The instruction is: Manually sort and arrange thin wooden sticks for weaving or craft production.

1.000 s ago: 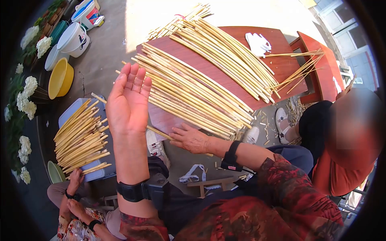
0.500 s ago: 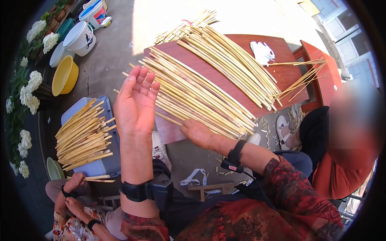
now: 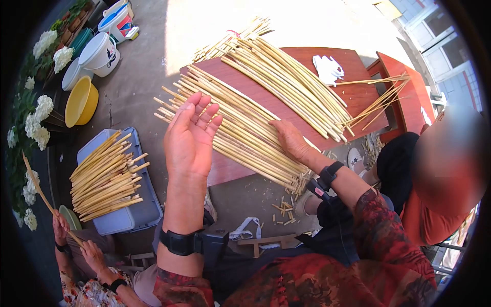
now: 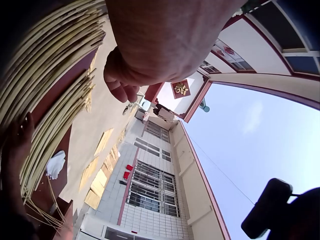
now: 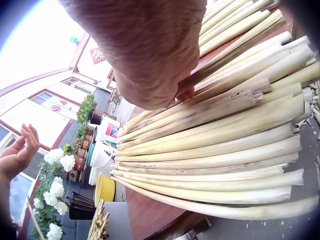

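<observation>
My left hand is raised with its palm up and its fingers loosely bent, holding nothing. In the right wrist view this left hand shows at the left edge, away from the stalks. My right hand rests on the far side of the nearer row of long, pale yellow stalks. In the left wrist view its fingers lie spread over them. From the right wrist, the hand's back covers most of its fingers, with fingertips showing right at a brownish stalk.
A second row of stalks lies farther back on the red table, beside white gloves. Thin sticks bridge to another table. Shorter stalks lie on a blue bin lid. People sit at both sides; one holds a stick.
My right hand has moved from a single stalk at the table's near edge to the far side of the nearer row. My left hand stays raised. The person at lower left has lifted a stick.
</observation>
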Motion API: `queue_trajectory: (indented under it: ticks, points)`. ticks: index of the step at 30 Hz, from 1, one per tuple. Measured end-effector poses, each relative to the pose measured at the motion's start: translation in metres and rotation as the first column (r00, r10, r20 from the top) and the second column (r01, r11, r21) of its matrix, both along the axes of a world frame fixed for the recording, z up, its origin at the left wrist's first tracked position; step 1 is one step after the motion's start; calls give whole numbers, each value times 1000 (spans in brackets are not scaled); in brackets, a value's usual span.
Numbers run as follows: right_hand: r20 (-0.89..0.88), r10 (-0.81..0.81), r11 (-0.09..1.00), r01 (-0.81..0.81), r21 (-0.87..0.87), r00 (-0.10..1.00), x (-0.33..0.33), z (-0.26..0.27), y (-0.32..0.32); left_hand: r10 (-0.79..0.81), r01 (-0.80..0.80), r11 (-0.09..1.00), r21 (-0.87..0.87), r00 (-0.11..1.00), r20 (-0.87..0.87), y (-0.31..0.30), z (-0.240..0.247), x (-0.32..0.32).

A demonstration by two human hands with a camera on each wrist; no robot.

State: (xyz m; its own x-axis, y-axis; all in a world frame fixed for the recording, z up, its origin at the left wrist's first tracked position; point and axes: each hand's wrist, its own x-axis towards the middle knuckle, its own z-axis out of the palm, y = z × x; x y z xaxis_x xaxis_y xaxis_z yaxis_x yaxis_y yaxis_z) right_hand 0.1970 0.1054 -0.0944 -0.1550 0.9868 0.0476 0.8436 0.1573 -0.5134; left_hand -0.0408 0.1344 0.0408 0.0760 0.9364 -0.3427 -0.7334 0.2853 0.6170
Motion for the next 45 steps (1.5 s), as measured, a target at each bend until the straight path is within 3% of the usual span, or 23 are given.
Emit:
queue_trajectory:
  ticks: [3, 8, 11, 20, 22, 27, 29, 34, 37, 39, 40, 43, 45]
  points:
    - [50, 42, 996, -38, -84, 998, -8, 9, -2, -30, 30, 1000, 0, 1000, -8, 0, -1, 4]
    - [64, 41, 998, -44, 37, 997, -15, -2, -3, -11, 11, 1000, 6, 1000, -26, 3, -1, 8]
    - [137, -52, 993, 36, 113, 989, -8, 2, -7, -1, 1, 1000, -11, 999, -47, 3, -3, 7]
    - [249, -244, 968, 221, 115, 937, 80, -5, 0, -75, 76, 997, 14, 995, -71, 2, -6, 10]
    - [349, -275, 957, 289, 12, 896, 86, -7, -1, -47, 46, 999, -15, 996, -70, 1, -4, 15]
    - [355, -240, 970, 235, 58, 903, 87, -16, -3, -58, 56, 998, -17, 995, -83, -1, -7, 16]
    - [476, -149, 986, 164, 8, 867, 87, -15, -1, -60, 59, 998, -13, 995, -82, -1, -6, 17]
    - [494, -122, 981, 179, -69, 861, 82, -18, -2, -89, 89, 996, -5, 994, -65, -1, -4, 18]
    - [475, -133, 978, 194, -82, 870, 86, -17, -1, -106, 107, 994, 0, 991, -83, -2, -5, 20]
    - [267, -285, 923, 339, -180, 920, 85, -6, 5, -117, 119, 993, 10, 987, -113, -3, -6, 21]
    - [264, -284, 926, 335, -175, 922, 84, 3, 7, -133, 136, 991, 15, 981, -144, -4, -7, 23]
    - [-103, -231, 956, 206, -211, 967, 74, 53, 8, -189, 193, 981, 13, 971, -145, -9, -13, 37]
    - [-166, -165, 971, 131, -198, 972, 57, 80, -2, -281, 278, 960, -40, 947, -153, -17, -17, 54]
